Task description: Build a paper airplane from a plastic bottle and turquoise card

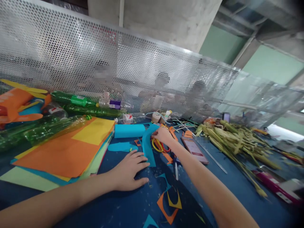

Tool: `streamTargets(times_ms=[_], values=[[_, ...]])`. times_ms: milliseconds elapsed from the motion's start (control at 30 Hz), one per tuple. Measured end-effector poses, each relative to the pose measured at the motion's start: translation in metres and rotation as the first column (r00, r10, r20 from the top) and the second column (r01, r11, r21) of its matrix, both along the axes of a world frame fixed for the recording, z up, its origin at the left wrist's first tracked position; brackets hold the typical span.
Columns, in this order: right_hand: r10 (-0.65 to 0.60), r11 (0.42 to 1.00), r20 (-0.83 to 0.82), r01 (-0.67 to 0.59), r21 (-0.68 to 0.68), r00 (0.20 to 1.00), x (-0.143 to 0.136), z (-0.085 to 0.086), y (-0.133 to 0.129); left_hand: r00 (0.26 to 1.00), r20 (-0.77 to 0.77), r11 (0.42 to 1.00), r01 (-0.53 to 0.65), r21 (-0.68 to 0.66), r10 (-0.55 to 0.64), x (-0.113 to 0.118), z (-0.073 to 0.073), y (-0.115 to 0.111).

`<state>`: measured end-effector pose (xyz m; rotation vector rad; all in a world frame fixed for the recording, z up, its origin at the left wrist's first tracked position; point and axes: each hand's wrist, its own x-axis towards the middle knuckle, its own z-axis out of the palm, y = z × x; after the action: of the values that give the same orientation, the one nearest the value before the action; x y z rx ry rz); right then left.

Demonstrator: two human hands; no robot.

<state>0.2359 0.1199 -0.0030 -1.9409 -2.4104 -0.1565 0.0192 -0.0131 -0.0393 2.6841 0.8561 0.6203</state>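
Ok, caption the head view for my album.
Right hand at a curved blue paper strip, left hand spread nearby, coloured sheets stacked alongside.

Blurred right edge, shadowed foreground

Paper stack point(61, 155) left of paper strip point(147, 148), bottles point(95, 110) behind stack, phone point(193, 148) right of strip, seemingly husks point(228, 134) farther right

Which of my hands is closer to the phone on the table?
Right: your right hand is ahead and left of the phone, by the blue paper strip; your left hand is farther left.
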Motion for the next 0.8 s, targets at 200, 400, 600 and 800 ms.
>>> streamTargets(times_ms=[200, 400, 600, 800], values=[[-0.077, 0.992, 0.122, 0.088, -0.088, 0.990, -0.019, -0.003, 0.011, 1.000, 0.002, 1.000, 0.028, 0.000, -0.028, 0.000, -0.004, 0.001], [-0.123, 0.988, 0.145, 0.135, -0.077, 0.982, -0.026, -0.008, 0.010, 0.999, -0.010, 0.999, 0.040, -0.015, -0.040, 0.000, -0.003, 0.001], [-0.129, 0.989, 0.149, 0.138, -0.051, 0.980, -0.018, -0.012, 0.006, 0.998, -0.038, 0.999, 0.039, -0.030, -0.040, 0.001, 0.001, -0.001], [-0.053, 0.994, 0.109, 0.062, -0.085, 0.993, -0.013, -0.006, 0.005, 1.000, -0.019, 1.000, 0.019, -0.013, -0.019, 0.001, 0.000, -0.003]])
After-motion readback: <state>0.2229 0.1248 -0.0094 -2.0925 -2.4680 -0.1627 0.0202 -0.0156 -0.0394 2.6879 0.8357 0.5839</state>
